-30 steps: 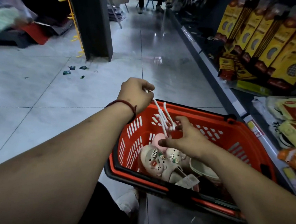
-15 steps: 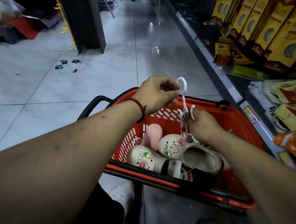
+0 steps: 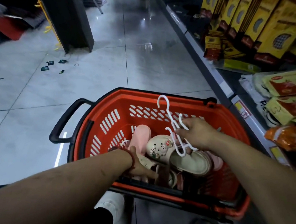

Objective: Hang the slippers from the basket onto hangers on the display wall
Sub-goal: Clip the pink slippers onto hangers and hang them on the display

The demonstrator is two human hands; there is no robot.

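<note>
A red plastic basket (image 3: pixel 213 118) with black handles stands on the floor in front of me. Inside lie a cream slipper (image 3: pixel 181 156) with cartoon charms, a pink slipper (image 3: pixel 140 134) and more footwear underneath. My right hand (image 3: pixel 197 133) grips a white plastic hanger (image 3: pixel 168 114) over the basket, its hook pointing up and away, and the cream slipper hangs at its lower end. My left hand (image 3: pixel 141 167) is down inside the basket on a second cream slipper (image 3: pixel 147 162); its fingers are partly hidden, so whether they grip it is unclear.
A shelf (image 3: pixel 223 86) along the right carries yellow boxed goods (image 3: pixel 257 23) and packets close to the basket. A dark pillar (image 3: pixel 70 14) stands ahead on the left. Small scraps (image 3: pixel 47 66) lie on the grey tiled floor. My shoe (image 3: pixel 111 204) is below the basket.
My left hand let go of the hanger's hook and dropped into the basket onto a slipper. My right hand keeps the hanger, now with the cream slipper lifted on it.
</note>
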